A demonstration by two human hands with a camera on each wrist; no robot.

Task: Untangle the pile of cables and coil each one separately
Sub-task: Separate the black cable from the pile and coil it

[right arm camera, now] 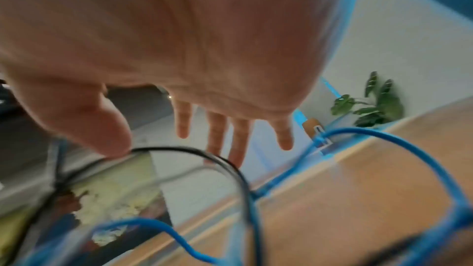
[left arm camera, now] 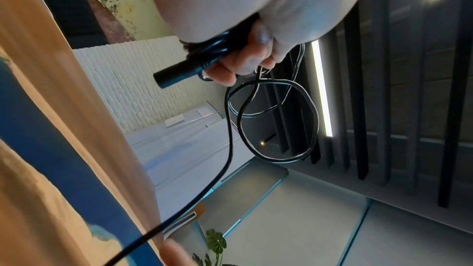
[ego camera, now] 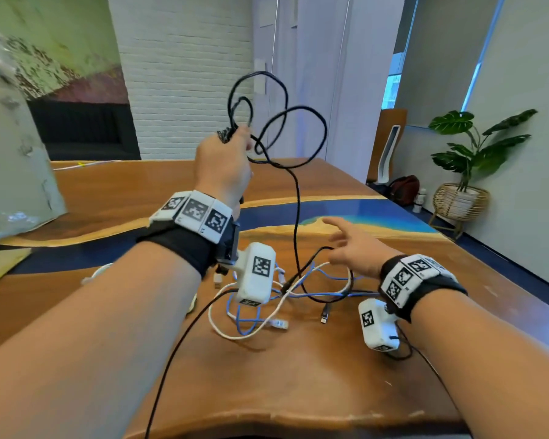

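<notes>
My left hand is raised above the table and grips several loops of a black cable. In the left wrist view its fingers curl round the loops and a black barrel plug. One strand of that cable hangs down into the pile on the table. The pile holds a white cable, a blue cable and black strands. My right hand hovers over the pile with straight, spread fingers; its thumb touches a black strand.
The wooden table has a blue resin band across it. A grey plastic-wrapped bulk stands at the left edge. A potted plant in a wicker stand and a chair are beyond the right edge.
</notes>
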